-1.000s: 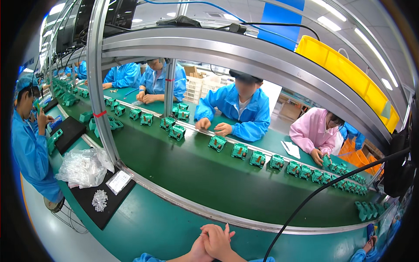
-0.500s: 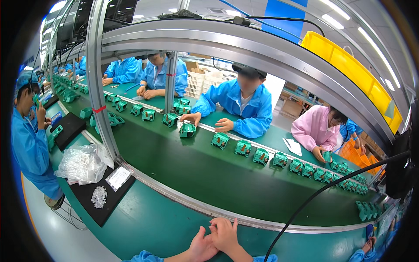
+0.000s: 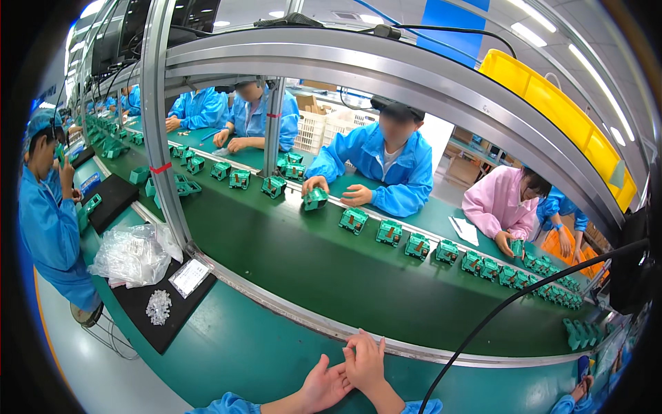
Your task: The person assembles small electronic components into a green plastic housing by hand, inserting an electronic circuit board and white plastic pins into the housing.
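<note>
Over the green bench [image 3: 276, 338], close to the metal conveyor edge, both my hands meet near the bottom middle. My left hand [image 3: 325, 384] is palm up with its fingers and thumb spread; nothing lies in it. Touching its fingertips is my right hand [image 3: 364, 360], its back partly toward me, some fingers bent and others raised apart. I see nothing held there, though where the fingers overlap is partly hidden. Beyond, several green plastic housings with copper-coloured parts [image 3: 354, 221] stand in a row on the dark green conveyor belt [image 3: 296, 276].
At left, a black mat [image 3: 165, 338] bears a pile of small clear pieces [image 3: 158, 308], a printed sheet [image 3: 188, 277] and a clear plastic bag [image 3: 131, 255]. A metal post [image 3: 157, 124] and black cable [image 3: 483, 314] cross the view. A co-worker opposite touches a housing [image 3: 316, 199].
My hands have shifted slightly right, still touching. The co-worker opposite has tilted and moved a housing to the right. The row of housings sits slightly farther right in view.
</note>
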`<state>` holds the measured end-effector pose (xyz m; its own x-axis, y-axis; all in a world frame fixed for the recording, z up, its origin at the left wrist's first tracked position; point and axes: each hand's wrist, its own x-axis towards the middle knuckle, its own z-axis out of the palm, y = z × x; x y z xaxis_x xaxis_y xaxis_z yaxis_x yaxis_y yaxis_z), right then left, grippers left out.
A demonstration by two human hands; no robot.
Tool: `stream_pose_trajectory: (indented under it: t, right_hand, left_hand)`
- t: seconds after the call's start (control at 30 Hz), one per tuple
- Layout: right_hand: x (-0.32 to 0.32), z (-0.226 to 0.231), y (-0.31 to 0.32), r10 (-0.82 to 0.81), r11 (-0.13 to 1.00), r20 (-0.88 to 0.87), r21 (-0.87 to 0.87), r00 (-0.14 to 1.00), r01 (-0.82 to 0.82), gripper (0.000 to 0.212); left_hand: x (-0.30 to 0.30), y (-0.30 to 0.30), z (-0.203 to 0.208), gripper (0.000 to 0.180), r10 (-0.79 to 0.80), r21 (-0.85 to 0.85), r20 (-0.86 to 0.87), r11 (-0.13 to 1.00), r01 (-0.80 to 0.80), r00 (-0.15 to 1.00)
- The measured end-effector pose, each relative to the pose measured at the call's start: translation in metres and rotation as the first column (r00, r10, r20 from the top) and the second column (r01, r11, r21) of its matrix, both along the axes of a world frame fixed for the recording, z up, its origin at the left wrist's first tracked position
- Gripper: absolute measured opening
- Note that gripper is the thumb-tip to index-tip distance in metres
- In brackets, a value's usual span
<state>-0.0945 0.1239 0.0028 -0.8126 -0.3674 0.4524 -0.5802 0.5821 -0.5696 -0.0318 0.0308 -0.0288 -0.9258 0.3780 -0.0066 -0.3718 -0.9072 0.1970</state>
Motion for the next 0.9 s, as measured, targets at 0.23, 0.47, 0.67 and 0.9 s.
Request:
stream_pose_trajectory:
  t: [0.23,0.47,0.67,0.9]
  right_hand:
    - [0.019,0.004,-0.011,0.021,0.996,-0.066,0.083,0.998,-0.015,0.010]
    - [0.049,0.007,-0.028,0.009,0.998,-0.017,0.059,1.000,-0.008,0.011]
    - [0.057,0.006,-0.035,-0.274,0.955,0.202,0.176,0.940,0.240,0.010]
    - [0.057,-0.001,-0.033,0.270,0.936,-0.049,-0.220,0.961,-0.274,0.007]
  left_hand:
    - [-0.001,0.003,0.008,0.058,0.090,-0.039,-0.035,0.995,-0.091,0.995]
    - [0.006,0.006,0.031,0.059,0.101,-0.067,0.074,0.993,-0.096,0.992]
    - [0.011,0.011,0.038,0.057,0.084,-0.072,0.016,0.994,-0.083,0.996]
    - [-0.004,0.011,-0.002,0.061,0.136,-0.035,-0.658,0.977,-0.210,0.741]
